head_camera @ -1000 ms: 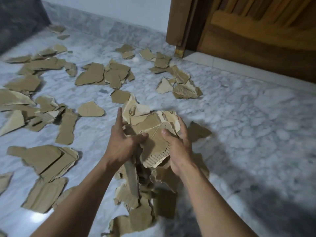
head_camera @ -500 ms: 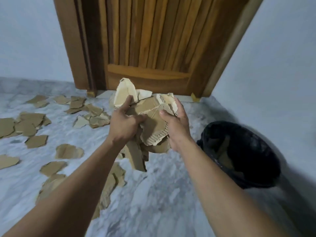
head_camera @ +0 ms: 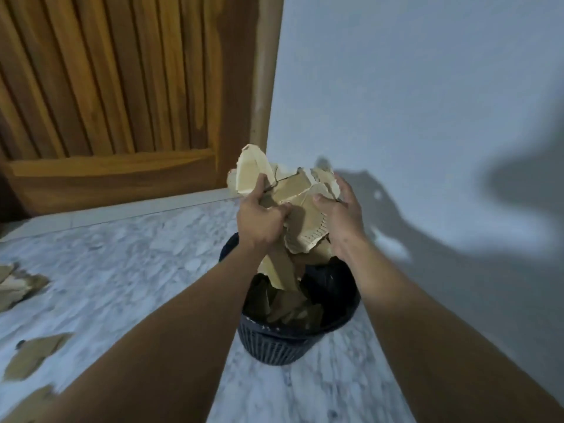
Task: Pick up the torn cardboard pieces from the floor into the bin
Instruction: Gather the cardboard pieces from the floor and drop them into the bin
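Half a second ago the bin stood off to the right of the arms; now it sits directly under the hands, and the door fills the upper left instead of the middle. Nearest the camera, both forearms reach forward over the marble floor [head_camera: 116, 270]. A few loose scraps [head_camera: 32, 355] lie on that floor at the left edge, well apart from the bin. Between the forearms stands the dark bin [head_camera: 274, 343], with brown cardboard pieces already inside it. Above its mouth, the left hand [head_camera: 259, 219] and right hand [head_camera: 338, 218] are clamped on a bundle of torn cardboard [head_camera: 293, 193], one hand on each side, thumbs pressing on the near face and fingers wrapped behind. The bundle rises above the fingertips and hangs down between the wrists; its lowest strip reaches to the bin's opening, though whether it touches the pieces inside cannot be told. Beyond the hands, a wooden door [head_camera: 122, 102] stands at the left, and a pale wall [head_camera: 427, 102] at the right carries the shadow of the arms.
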Available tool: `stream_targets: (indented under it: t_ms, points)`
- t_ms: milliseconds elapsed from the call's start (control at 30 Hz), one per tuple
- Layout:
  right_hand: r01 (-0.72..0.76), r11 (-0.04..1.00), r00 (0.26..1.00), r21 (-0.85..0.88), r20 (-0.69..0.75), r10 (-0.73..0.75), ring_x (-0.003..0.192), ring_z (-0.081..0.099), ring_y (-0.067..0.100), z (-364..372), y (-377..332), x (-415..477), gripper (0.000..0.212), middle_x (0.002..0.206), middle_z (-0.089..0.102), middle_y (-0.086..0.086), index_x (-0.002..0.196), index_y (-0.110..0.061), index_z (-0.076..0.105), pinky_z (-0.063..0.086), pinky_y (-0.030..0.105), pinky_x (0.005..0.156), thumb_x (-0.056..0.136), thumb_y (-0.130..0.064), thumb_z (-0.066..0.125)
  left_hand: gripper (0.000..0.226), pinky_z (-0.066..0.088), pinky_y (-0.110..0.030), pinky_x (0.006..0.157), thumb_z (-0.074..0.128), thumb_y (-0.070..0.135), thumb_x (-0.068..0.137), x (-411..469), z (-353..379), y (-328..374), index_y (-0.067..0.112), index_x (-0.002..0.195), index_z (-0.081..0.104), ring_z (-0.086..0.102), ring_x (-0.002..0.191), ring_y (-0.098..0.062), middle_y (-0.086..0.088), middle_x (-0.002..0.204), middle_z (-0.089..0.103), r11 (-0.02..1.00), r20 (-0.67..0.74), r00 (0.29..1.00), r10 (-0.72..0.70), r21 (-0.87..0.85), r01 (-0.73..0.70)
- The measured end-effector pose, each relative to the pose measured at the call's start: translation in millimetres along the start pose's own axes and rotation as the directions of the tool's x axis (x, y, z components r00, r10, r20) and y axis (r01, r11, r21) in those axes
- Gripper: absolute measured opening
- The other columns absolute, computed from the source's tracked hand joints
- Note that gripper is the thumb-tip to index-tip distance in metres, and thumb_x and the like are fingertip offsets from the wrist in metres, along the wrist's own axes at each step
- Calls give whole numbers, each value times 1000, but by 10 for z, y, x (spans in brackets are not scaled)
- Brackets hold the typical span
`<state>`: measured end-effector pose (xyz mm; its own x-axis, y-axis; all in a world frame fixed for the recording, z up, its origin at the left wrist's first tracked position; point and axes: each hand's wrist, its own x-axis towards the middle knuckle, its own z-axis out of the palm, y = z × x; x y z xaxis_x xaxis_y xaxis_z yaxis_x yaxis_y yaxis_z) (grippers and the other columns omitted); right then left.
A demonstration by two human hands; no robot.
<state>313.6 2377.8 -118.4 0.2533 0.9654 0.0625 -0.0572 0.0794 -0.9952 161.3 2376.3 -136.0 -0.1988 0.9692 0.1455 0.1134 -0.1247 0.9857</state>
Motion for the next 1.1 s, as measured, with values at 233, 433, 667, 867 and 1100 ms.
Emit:
stream_targets:
  t_ms: [233, 433, 667, 867, 1100]
  points:
    - [-197, 947, 980, -256, -25, 197, 109, 66, 19, -725, 820, -4, 10, 106, 73, -9, 87, -36, 76, 52, 44, 99, 90, -32, 67, 46, 52, -33, 67, 60, 69, 85, -330, 30, -740, 26, 73, 69, 66, 77, -23, 2, 75, 68, 759, 213, 965, -152, 650, -24]
    - [9, 752, 984, -660, -127, -123, 114, 59, 20, -946, 1058, -191, 22, 122, 63, 2, 117, -26, 69, 44, 28, 92, 96, -29, 63, 14, 46, -40, 71, 63, 31, 88, -476, -197, -875, 19, 95, 60, 59, 97, -37, -11, 96, 64, 545, -6, 955, 297, 822, -164]
    - [-236, 856, 972, -461, -101, 213, 149, 26, 24, -944, 1309, -353, 56, 166, 21, 0, 161, -30, 17, 27, 33, 112, 109, -20, 36, 70, 55, -54, 96, 45, 8, 100, -436, -492, -1195, 35, 160, 20, 57, 118, -39, -13, 143, 53, 882, -3, 905, -426, 222, 416]
    - [-230, 876, 972, -424, -47, 232, 145, 34, 28, -343, 1381, -392, 58, 162, 29, -1, 158, -40, 19, 33, 49, 117, 107, -22, 40, 74, 61, -56, 75, 41, -1, 89, -501, -1238, -1130, 36, 153, 34, 64, 97, -33, -8, 122, 63, 896, -57, 930, -362, 254, 365]
    - [-221, 906, 947, -362, 143, 288, 140, 40, 30, 954, 1494, -701, 56, 157, 38, 4, 156, -37, 23, 38, 53, 113, 106, -18, 38, 74, 60, -55, 81, 36, -1, 83, -469, -2517, -1119, 35, 148, 40, 62, 100, -35, -10, 120, 63, 852, -246, 899, -362, 303, 426]
